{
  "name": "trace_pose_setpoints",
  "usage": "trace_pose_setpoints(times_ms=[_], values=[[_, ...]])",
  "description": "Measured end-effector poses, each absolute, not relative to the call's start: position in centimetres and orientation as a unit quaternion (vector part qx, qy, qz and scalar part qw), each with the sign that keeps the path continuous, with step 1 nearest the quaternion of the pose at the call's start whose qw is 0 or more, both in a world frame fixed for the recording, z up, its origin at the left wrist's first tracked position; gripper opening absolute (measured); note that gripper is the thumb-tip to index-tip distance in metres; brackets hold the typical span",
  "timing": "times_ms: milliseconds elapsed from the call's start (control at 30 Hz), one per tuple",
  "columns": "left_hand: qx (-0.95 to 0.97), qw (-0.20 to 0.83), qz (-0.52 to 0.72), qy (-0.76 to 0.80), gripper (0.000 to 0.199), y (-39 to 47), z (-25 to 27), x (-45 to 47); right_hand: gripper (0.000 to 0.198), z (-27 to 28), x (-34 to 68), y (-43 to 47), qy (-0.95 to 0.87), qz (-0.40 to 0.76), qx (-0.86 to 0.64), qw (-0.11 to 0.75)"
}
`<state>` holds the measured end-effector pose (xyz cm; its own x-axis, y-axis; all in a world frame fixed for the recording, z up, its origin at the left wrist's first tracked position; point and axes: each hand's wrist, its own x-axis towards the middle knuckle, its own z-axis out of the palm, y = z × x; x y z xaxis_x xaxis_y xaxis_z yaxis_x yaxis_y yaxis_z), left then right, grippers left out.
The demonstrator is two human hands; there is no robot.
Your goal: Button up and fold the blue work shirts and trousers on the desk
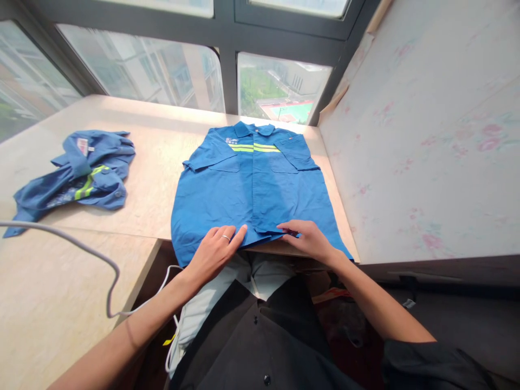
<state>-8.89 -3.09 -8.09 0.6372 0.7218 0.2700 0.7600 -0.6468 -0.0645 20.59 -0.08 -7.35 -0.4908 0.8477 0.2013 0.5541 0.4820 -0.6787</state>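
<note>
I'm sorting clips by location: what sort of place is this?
Probably a room in a home, well above ground: floral wallpaper, a large window looking down on a green lawn, and a pale worktop beneath it.

A blue short-sleeved cloth shirt is sporting a chest band striped in yellow-green and grey, while a crumpled blue cloth garment is displaying the same striping. White wallpaper is bearing a pink-and-green floral pattern as a wooden tabletop is showing pale cream.
</note>
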Motion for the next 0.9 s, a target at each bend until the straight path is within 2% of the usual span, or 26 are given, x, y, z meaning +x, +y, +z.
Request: trace_pose_setpoints(times_ms=[167,300,400,600,733,900], values=[[-0.878,0.102,-0.135,-0.448,0.035,-2.6,-6.1,-10.9,0.022,-6.4,21.5,1.2,-0.837,0.261,-0.438,0.201],[-0.859,0.029,-0.088,-0.503,0.027,-2.0,-3.2,-12.3,0.027,-6.2,22.3,1.7,-0.857,0.231,-0.449,0.105],[-0.841,-0.027,-0.04,-0.54,0.031,-1.8,-1.8,-12.7,0.021,-5.5,22.7,1.7,-0.863,0.24,-0.442,0.046],[-0.823,-0.082,-0.032,-0.561,0.029,-1.7,0.2,-13.2,0.026,-1.3,23.4,2.0,-0.829,0.34,-0.438,0.075],[-0.786,-0.037,-0.025,-0.616,0.029,-2.2,3.3,-13.1,0.04,2.9,23.2,2.6,-0.842,0.348,-0.407,0.066],[-0.728,0.022,-0.051,-0.684,0.047,-3.2,7.5,-13.6,0.048,7.8,22.8,2.5,-0.863,0.34,-0.367,0.069]])
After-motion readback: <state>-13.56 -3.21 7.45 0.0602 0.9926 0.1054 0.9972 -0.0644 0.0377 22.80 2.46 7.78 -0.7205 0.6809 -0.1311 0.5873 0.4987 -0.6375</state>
